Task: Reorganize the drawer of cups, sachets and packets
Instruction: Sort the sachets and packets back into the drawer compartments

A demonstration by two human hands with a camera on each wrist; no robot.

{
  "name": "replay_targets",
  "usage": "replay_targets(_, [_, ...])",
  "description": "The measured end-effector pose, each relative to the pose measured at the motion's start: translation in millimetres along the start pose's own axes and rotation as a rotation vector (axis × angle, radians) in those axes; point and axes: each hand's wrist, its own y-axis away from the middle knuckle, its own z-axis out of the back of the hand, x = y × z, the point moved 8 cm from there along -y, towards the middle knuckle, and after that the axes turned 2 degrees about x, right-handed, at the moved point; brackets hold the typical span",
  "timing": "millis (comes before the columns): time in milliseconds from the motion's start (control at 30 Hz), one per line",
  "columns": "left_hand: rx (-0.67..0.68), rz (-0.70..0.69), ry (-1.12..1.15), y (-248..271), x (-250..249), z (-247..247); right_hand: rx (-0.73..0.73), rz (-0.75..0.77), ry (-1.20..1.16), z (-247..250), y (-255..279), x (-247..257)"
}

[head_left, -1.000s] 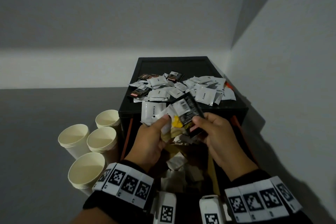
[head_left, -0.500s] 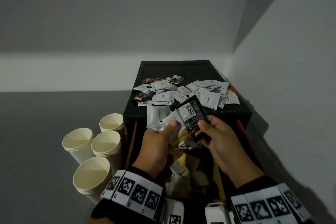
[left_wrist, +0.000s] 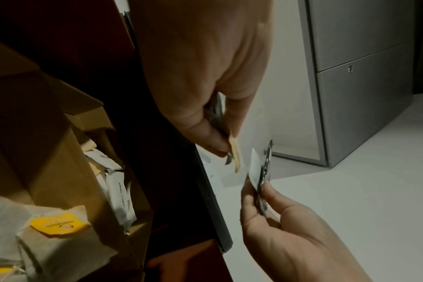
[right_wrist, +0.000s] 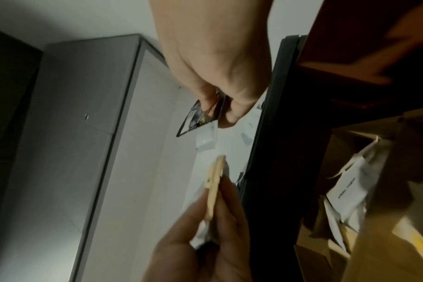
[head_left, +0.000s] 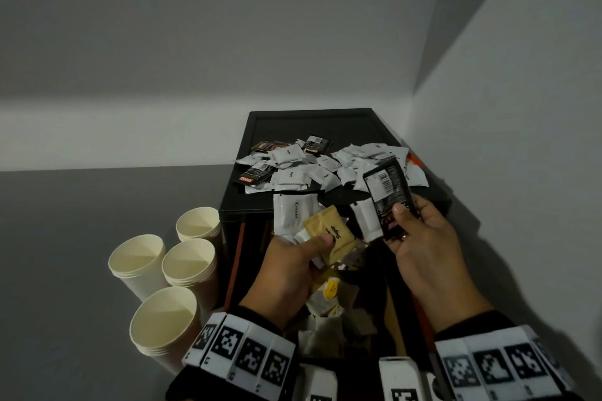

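Wristbands: marker-printed bands (head_left: 241,356) sit on both wrists, nearest the head camera.
Drawer: open drawer (head_left: 329,329) lies below the hands; it holds white sachets, brown paper packets and a yellow-tagged item (head_left: 331,290).
Left hand: left hand (head_left: 286,273) is above the drawer; its grip is closed on a fan of sachets, thumb pressing on top.
Left hand contents: tan sugar sachet (head_left: 330,234) lies uppermost; a white cream sachet (head_left: 291,213) stands behind it.
Right hand: right hand (head_left: 426,251) is beside the left hand, apart from it; its grip pinches a black packet (head_left: 389,195) with a white sachet (head_left: 368,220) next to it.
Black packet: upright, barcode side toward the head camera, raised in front of the cabinet top.
Cups: four cup stacks (head_left: 163,329) stand on the floor, left of the drawer.
Cabinet top: black cabinet top (head_left: 319,122) carries a loose pile (head_left: 325,166) of white sachets and several dark packets.
Far: grey walls meet in a corner behind the cabinet.
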Motion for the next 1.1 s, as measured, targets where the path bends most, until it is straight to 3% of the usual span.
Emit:
replay_targets(200, [-0.190,-0.098,-0.045,-5,-5,19,0.014,0.049,0.172,-13,-7,15])
replay_targets(300, [-0.284,-0.161,-0.086,-3,-11,28,-0.002,0.178,0.364,-38,-15,42])
replay_targets(467, [-0.426,-0.225,-0.101,0,-21,41,0.078,0.582,0.970,-118,-43,69])
replay_targets(567, [-0.496,-0.254,-0.110,3,-26,49,0.200,0.768,1.358,-160,-63,42])
replay_targets(633, [-0.539,-0.278,-0.101,6,-29,52,0.289,0.805,1.562,-176,-72,19])
replay_targets(733, [-0.567,-0.301,-0.089,9,-34,50,0.388,0.723,1.765,-176,-82,-7])
replay_targets(833, [-0.563,-0.314,-0.070,9,-36,52,0.512,0.473,1.812,-166,-85,-29])
replay_targets(967, [-0.557,-0.300,-0.069,6,-32,53,0.530,0.289,1.641,-154,-80,-29])
replay_targets(1100, [-0.561,-0.282,-0.071,4,-28,56,0.386,0.252,1.373,-136,-82,-7])
